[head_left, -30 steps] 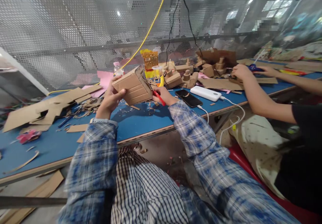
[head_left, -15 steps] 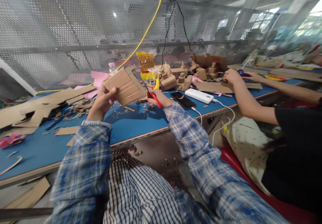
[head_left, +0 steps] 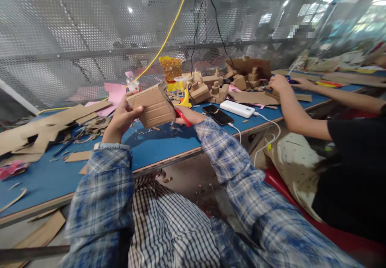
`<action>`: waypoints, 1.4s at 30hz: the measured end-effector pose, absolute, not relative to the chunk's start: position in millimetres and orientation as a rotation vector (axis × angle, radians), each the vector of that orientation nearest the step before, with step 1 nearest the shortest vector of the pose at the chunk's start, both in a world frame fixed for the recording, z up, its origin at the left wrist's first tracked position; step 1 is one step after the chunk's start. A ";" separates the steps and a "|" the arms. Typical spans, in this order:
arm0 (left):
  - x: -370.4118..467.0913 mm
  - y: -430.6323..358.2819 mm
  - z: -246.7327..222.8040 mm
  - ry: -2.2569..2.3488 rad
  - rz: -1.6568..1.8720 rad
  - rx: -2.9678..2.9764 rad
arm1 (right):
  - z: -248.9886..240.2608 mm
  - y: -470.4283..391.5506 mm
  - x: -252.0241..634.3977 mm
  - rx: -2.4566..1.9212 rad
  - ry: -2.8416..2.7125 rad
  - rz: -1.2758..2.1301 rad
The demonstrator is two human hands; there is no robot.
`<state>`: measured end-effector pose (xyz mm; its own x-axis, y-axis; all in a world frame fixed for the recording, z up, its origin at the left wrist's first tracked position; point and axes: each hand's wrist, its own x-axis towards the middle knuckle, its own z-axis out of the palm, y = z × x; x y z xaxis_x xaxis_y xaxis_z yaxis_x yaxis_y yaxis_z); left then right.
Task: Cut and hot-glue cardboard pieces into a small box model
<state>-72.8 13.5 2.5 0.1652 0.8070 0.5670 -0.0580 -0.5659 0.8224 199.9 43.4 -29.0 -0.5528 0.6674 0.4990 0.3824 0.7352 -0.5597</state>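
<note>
A small brown cardboard box [head_left: 155, 108] is held above the blue tabletop, tilted slightly. My left hand [head_left: 122, 113] grips its left side, thumb pressed on the front face and the other fingers behind. My right hand [head_left: 190, 115] is closed around the red handles of a pair of scissors [head_left: 184, 118] at the box's right edge. The box hides most of the blades, so whether they are cutting cannot be made out. Cardboard scraps [head_left: 173, 129] lie on the table beneath.
A black phone [head_left: 218, 115] and a white power bank [head_left: 237, 109] with cables lie to the right. Cardboard sheets [head_left: 42, 127] cover the left side. A yellow hot glue gun [head_left: 186, 98] and cardboard models [head_left: 218, 91] stand behind. A co-worker's hands [head_left: 280, 84] work at far right.
The box has turned a little, its top edge now more level. The scissors and my right hand have shifted slightly left, with the blades now mostly behind the box. The camera view has shifted slightly.
</note>
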 end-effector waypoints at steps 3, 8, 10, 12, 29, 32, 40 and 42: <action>-72.6 9.9 4.8 0.744 1.502 1.778 | -22.0 33.1 204.5 -0.834 -2.235 0.585; -71.3 7.8 3.2 0.762 1.542 1.850 | -10.0 14.5 210.8 -0.897 -2.256 0.612; -71.0 9.6 1.4 0.735 1.552 1.845 | -9.8 14.0 209.9 -0.930 -2.243 0.584; -71.0 12.1 -0.5 0.714 1.566 1.832 | -12.5 17.5 207.6 -0.952 -2.221 0.536; -72.5 19.3 -3.6 0.648 1.578 1.679 | -17.2 22.0 203.4 -0.939 -2.048 0.397; -71.2 17.6 -3.6 0.647 1.560 1.699 | -20.2 25.6 204.4 -0.938 -2.052 0.427; -70.2 14.8 -3.7 0.665 1.490 1.744 | -24.7 29.8 209.5 -0.974 -2.072 0.350; -69.6 14.7 -4.6 0.676 1.500 1.748 | -24.4 28.9 209.4 -1.038 -2.097 0.261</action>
